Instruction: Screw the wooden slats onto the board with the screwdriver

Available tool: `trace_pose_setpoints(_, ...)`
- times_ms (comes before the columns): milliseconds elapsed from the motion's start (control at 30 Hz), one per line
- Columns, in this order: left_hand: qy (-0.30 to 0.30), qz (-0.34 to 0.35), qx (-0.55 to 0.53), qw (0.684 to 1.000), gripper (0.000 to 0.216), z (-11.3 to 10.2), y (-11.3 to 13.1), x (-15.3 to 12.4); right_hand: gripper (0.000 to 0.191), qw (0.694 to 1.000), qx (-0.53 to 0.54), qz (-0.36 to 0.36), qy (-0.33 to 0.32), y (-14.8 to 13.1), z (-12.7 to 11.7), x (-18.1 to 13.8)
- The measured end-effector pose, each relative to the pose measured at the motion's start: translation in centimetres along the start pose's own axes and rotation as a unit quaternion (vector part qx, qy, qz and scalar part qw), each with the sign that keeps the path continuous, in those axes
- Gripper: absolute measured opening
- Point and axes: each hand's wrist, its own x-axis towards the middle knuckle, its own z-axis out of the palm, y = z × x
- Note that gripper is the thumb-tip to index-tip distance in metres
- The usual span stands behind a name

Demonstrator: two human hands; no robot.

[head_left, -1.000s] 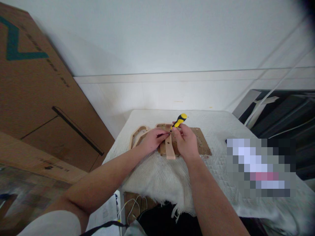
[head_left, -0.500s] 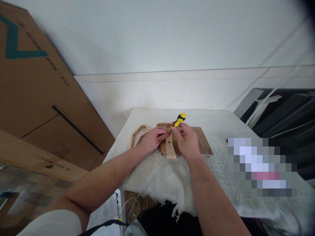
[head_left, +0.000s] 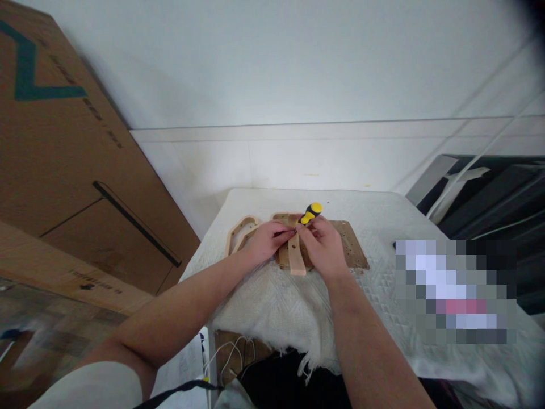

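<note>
A yellow-and-black screwdriver [head_left: 313, 210] leans over the far part of a pale wooden strip [head_left: 297, 262], its handle up and its tip hidden among the fingers. The right hand [head_left: 322, 244] has its fingers closed around the lower end of the screwdriver. The left hand [head_left: 267, 241] brings its thumb and fingertips close together at the strip, beside the tip; whether they pinch something small, I cannot tell. The strip lies across a brown, hole-marked board [head_left: 352, 247], its near end jutting past the edge. Beyond the left hand lies a bent wooden piece [head_left: 232, 236]. Everything rests on a white textured cloth [head_left: 276, 307] over a table. A big cardboard box [head_left: 63, 147] stands left, against a white wall [head_left: 272, 68].
</note>
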Motion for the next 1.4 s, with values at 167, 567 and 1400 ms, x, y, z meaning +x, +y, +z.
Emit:
trace_pose_setpoints(167,0.009,-0.001,-0.015,1.000,0.028,0.10,0.08,-0.06,0.022,0.999,0.034,-0.012,0.012,0.33,0.11,-0.12)
trace_pose_setpoints(567,0.000,-0.007,0.005,1.000,0.034,-0.06,0.61,-0.04,0.034,0.993,0.066,0.092,0.018,0.35,0.30,0.13)
trace_pose_setpoints(1400,0.005,-0.002,0.023,1.000,0.034,0.05,0.50,0.07,0.027,0.996,0.033,0.064,0.047,0.33,0.25,0.15)
